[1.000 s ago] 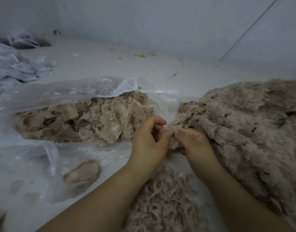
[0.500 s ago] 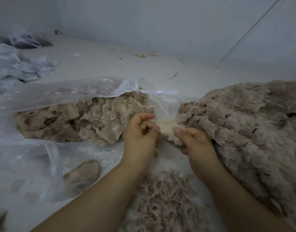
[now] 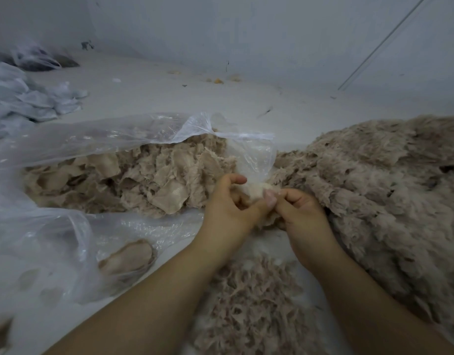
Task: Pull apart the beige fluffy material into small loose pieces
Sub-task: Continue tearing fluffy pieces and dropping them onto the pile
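Left hand [image 3: 229, 210] and right hand [image 3: 301, 213] both grip one beige tuft [image 3: 258, 188] — no writing legible.

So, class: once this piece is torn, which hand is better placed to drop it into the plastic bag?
Probably the left hand: it pinches the beige piece right beside the plastic bag opening, while the right hand sits against the fluffy heap.

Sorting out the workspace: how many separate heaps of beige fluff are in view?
3: one in the clear bag on the left, a big pile on the right, and loose pieces between the forearms. More may be hidden.
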